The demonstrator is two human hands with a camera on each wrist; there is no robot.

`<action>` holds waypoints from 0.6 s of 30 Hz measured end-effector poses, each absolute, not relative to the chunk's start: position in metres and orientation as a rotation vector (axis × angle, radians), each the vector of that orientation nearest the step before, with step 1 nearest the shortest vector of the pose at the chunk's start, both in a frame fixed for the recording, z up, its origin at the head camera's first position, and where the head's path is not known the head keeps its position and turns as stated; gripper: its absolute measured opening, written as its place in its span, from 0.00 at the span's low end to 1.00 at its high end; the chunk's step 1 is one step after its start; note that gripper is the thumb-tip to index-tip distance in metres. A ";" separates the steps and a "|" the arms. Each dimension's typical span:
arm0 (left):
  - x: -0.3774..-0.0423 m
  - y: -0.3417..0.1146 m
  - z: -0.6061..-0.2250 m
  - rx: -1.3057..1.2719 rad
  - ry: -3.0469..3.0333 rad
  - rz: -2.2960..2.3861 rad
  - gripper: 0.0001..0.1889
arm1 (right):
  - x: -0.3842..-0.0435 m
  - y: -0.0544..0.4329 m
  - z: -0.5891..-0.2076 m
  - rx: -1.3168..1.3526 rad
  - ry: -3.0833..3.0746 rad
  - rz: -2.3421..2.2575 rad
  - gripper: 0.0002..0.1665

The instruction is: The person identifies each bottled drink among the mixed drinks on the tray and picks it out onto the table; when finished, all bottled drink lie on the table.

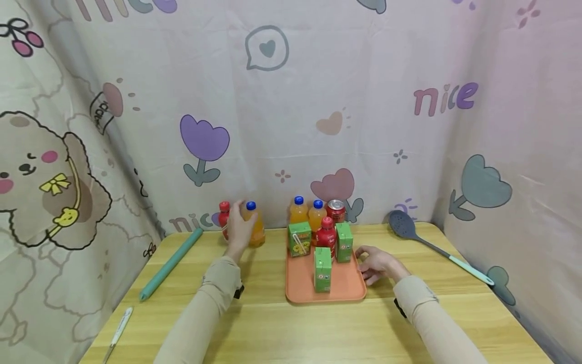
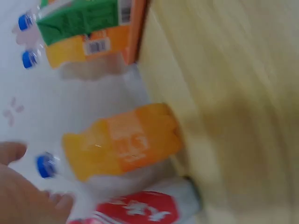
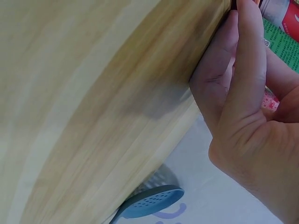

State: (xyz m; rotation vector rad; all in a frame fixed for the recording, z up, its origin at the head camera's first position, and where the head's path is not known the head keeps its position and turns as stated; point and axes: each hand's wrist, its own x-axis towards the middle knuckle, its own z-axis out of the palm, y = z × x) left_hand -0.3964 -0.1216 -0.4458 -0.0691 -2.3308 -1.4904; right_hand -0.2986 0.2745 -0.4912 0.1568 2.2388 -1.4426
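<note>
My left hand [image 1: 240, 227] reaches in beside an upright orange drink bottle [image 1: 257, 230] with a blue cap. In the left wrist view its spread thumb and fingers [image 2: 14, 151] are near the cap, with a visible gap. Just left of it stands a red bottle [image 1: 224, 217], partly covered by the hand. My right hand [image 1: 377, 263] holds the right edge of an orange tray [image 1: 300, 290] with bent fingers; the fingertips are partly hidden in the right wrist view. The tray carries several green drink cartons [image 1: 323, 270], a red bottle [image 1: 326, 236], orange bottles [image 1: 317, 215] and a red can [image 1: 336, 210].
A teal rolled cylinder [image 1: 172, 264] lies at the left of the wooden table [image 1: 273, 333]. Nearer the front left is a white-handled utensil [image 1: 120, 326]. A slotted skimmer [image 1: 402, 225] with a mint handle lies at the right. Printed curtains [image 1: 273, 126] hang behind and beside the table.
</note>
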 end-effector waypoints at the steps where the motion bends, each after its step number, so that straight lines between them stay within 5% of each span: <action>1: -0.394 -0.118 -0.442 -0.100 -2.280 -1.465 0.29 | -0.299 0.274 -0.491 0.157 2.244 -1.439 0.29; 10: -0.397 -0.070 -0.420 -0.529 -2.404 -1.517 0.33 | -0.299 0.278 -0.488 0.140 2.252 -1.428 0.29; 18: -0.411 -0.039 -0.433 -0.505 -2.702 -1.589 0.37 | -0.299 0.274 -0.490 0.160 2.248 -1.434 0.29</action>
